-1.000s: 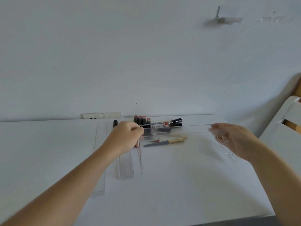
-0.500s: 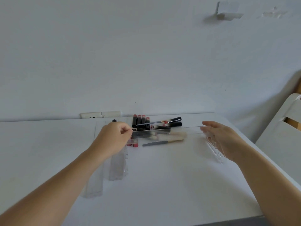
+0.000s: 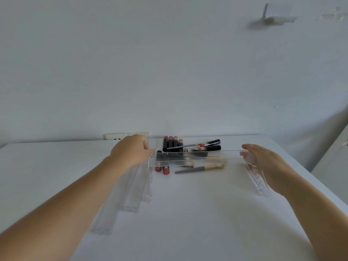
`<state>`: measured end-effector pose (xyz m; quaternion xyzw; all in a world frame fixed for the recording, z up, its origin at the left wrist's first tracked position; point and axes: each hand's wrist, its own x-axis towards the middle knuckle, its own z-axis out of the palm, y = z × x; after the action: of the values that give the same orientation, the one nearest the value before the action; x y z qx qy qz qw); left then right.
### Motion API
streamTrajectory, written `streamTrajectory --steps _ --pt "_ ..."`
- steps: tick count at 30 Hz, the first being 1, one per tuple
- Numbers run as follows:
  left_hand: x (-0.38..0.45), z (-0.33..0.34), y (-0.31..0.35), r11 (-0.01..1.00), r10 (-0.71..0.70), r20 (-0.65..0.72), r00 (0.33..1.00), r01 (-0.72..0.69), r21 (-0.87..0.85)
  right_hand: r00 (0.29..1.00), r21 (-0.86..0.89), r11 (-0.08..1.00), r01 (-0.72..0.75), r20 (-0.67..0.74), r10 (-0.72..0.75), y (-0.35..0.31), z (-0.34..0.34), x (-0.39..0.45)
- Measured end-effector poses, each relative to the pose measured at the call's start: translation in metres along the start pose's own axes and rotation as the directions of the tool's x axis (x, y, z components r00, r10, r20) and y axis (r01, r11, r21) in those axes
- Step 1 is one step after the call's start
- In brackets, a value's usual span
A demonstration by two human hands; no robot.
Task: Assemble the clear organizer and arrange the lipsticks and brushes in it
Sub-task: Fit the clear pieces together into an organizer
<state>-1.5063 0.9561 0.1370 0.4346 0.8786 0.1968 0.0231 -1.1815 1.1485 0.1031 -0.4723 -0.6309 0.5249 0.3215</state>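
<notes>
A long clear panel (image 3: 199, 156) stands on edge across the white table (image 3: 188, 213), spanning between my hands. My left hand (image 3: 132, 152) pinches its left end. My right hand (image 3: 263, 160) meets its right end with fingers held nearly straight, over a clear side piece (image 3: 257, 182) lying on the table. Behind and through the panel lie several black and red lipsticks (image 3: 172, 145), two more red-tipped ones (image 3: 162, 169) nearer me, a thin black brush (image 3: 194, 146) and a grey-handled brush (image 3: 199, 168). More clear strips (image 3: 135, 193) lie under my left forearm.
A white wall rises just behind the table, with a socket plate (image 3: 120, 136) at its foot. White furniture (image 3: 333, 162) stands beyond the table's right edge. Bare tabletop lies between my forearms.
Both hands and the long panel have drifted left and slightly toward me. My right hand's fingers look straighter than before.
</notes>
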Motion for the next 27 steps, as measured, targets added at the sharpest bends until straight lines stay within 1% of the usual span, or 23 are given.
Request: streamTrajectory --steps 3,6,9,11,14,16,20,23,27 --pt "0.005 -0.003 0.007 0.995 -0.029 0.068 0.997 0.022 0.093 1.0 -0.054 0.999 0.001 0.015 -0.001 0.001 -0.002 -0.002" --pt "0.007 -0.007 0.009 0.982 -0.052 0.129 0.99 0.027 0.186 0.999 -0.063 0.998 0.029 0.032 -0.027 0.002 -0.002 -0.004" --pt "0.009 -0.006 0.01 0.976 -0.06 0.132 0.989 0.03 0.216 0.998 -0.09 0.995 0.052 0.035 -0.049 0.001 -0.002 -0.006" --pt "0.011 -0.005 0.01 0.98 -0.076 0.146 0.986 0.048 0.192 0.997 -0.116 0.991 0.06 0.045 -0.055 0.002 -0.003 -0.007" --pt "0.015 -0.006 0.006 0.992 -0.099 0.175 0.98 0.082 0.099 0.996 -0.109 0.992 0.069 0.061 -0.062 0.003 -0.003 -0.008" --pt "0.017 -0.006 0.002 0.994 -0.108 0.165 0.98 0.106 0.021 0.996 -0.078 0.994 0.07 0.055 -0.066 0.004 -0.001 -0.008" --pt "0.017 -0.014 -0.004 0.971 -0.086 0.149 0.985 0.117 -0.21 0.996 -0.062 0.995 0.083 0.029 -0.081 0.005 0.001 -0.01" --pt "0.018 -0.024 -0.006 0.93 -0.034 0.118 0.992 0.075 -0.359 0.994 -0.065 0.993 0.097 0.048 -0.094 0.005 0.001 -0.011" --pt "0.019 -0.043 -0.001 0.833 0.072 0.013 0.997 -0.053 -0.551 0.993 -0.061 0.992 0.11 0.044 -0.108 0.005 0.004 -0.01"
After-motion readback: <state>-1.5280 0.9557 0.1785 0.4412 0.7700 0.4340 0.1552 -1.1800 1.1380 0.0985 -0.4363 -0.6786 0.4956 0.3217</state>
